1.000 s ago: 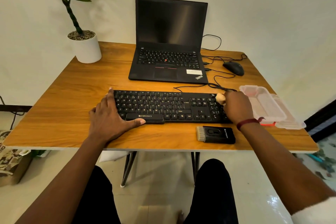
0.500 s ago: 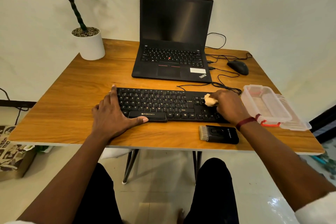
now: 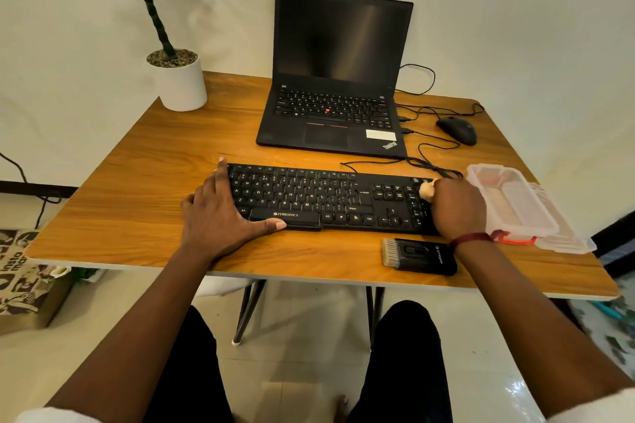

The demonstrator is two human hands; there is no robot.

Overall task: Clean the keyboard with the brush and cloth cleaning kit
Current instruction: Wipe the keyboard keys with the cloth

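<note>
A black keyboard lies across the wooden table in front of me. My left hand rests flat on the keyboard's left end, thumb stretched along the front edge by the space bar. My right hand grips a small cream cloth and presses it on the number pad at the right end. The black cleaning kit block with its pale brush bristles lies on the table just in front of the keyboard, under my right wrist.
An open black laptop stands behind the keyboard, with cables and a black mouse to its right. A clear plastic box sits at the right edge. A white plant pot stands at the back left.
My right hand with the cloth slid left across the keys and then back to the number pad at the right end. The left hand has stayed in place.
</note>
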